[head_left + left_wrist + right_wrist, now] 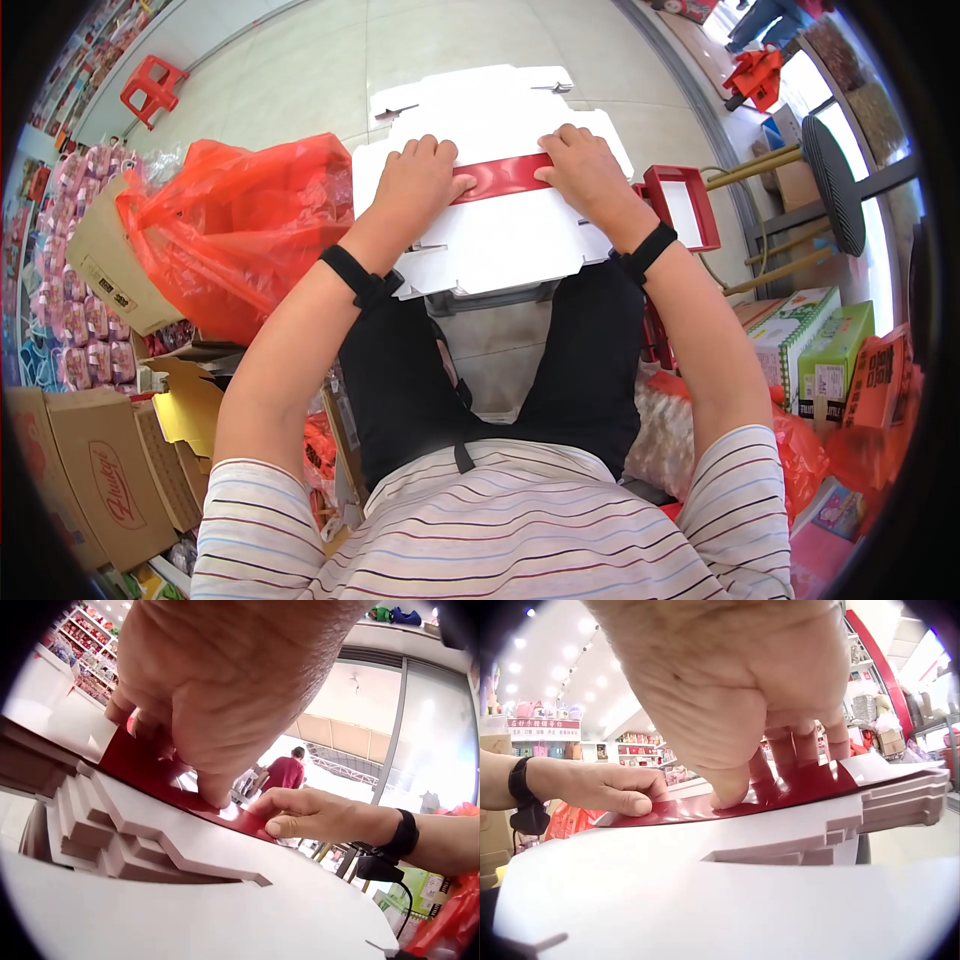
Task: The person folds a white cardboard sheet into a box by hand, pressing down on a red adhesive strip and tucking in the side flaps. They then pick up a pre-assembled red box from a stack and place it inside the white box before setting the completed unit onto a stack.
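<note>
"What's under the two hands?"

"A glossy red strip [505, 176], smooth and flat-looking, lying crosswise between them on stacked white card blanks [510, 245]. Its sheen catches bright glints."

"How is it held?"

"The left grip [418, 185] pinches one end, thumb at the near edge and fingers bent over toward the far one. The right grip [590, 183] does the same at the other end, so its middle shows bare between the thumbs."

"And the blanks?"

"Matt white on top, with stepped, notched outlines and slots. They spread beneath both grips, and from the side the layered edges look greyish pink."

"What's around the grips?"

"Just right of the right grip, a shallow rectangular red tray [673, 174] with a white inside. Farther right, a round stool seat [832, 185], dark and ribbed. Left of the left grip, a crinkled, translucent red plastic bag [235, 230] with a brown cardboard panel [110, 265] against it. Well beyond, up and left, a red stool [152, 88] stands near smooth, pale floor tiles [510, 40]."
</note>
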The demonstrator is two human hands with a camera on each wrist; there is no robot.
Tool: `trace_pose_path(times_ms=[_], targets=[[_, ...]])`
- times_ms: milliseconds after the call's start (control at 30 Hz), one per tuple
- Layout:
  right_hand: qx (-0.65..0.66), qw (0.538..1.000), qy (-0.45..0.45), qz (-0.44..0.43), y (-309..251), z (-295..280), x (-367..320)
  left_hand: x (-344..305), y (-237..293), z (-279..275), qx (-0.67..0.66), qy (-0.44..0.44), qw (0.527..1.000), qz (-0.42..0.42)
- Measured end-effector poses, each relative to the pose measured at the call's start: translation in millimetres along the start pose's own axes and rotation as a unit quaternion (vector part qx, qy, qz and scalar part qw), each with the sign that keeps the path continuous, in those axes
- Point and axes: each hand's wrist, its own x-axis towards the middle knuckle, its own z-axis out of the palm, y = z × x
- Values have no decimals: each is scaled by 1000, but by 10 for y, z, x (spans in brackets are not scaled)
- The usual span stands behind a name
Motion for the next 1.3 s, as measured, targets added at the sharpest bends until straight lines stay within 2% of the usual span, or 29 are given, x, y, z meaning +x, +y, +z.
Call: trace_pose_path(times_ms=[100,167,200,233,267,333,367,600,767,867,967,1100,1200,1233,1300], targets=[[5,999,35,-28,-103,27,-84,-67,121,-11,-20,18,1000,9],[27,997,36,-67,-260,20,-185,-140,187,63,-41,51,992,103],[70,989,86,-96,-322,219,-287,-188,224,126,-51,68,985,150],[52,988,109,-94,-488,190,-336,-249,308,176,-93,92,976,175],[34,987,130,-91,-638,140,-404,-291,335,210,-101,84,978,165],[45,991,104,-73,-699,64,-506,-363,412,170,-116,67,980,145],[50,992,98,-68,-686,64,-526,-422,441,134,-128,41,983,122],[38,997,72,-14,-382,49,-662,-606,281,33,-110,21,991,76],[28,997,72,-22,-355,46,-667,-634,278,-49,-85,10,995,60],[42,994,91,-40,-505,67,-606,-531,404,55,-72,15,994,81],[81,990,103,-59,-602,64,-548,-368,547,50,-93,-15,991,93],[68,992,105,-22,-357,94,-658,-405,321,-36,-91,7,990,110],[50,993,108,-1,-188,112,-701,-277,160,-52,-76,-52,995,44],[58,993,99,2,-196,89,-692,-201,143,-28,-61,-29,996,59],[71,993,91,14,-205,42,-658,-49,250,-32,-61,-36,996,55]])
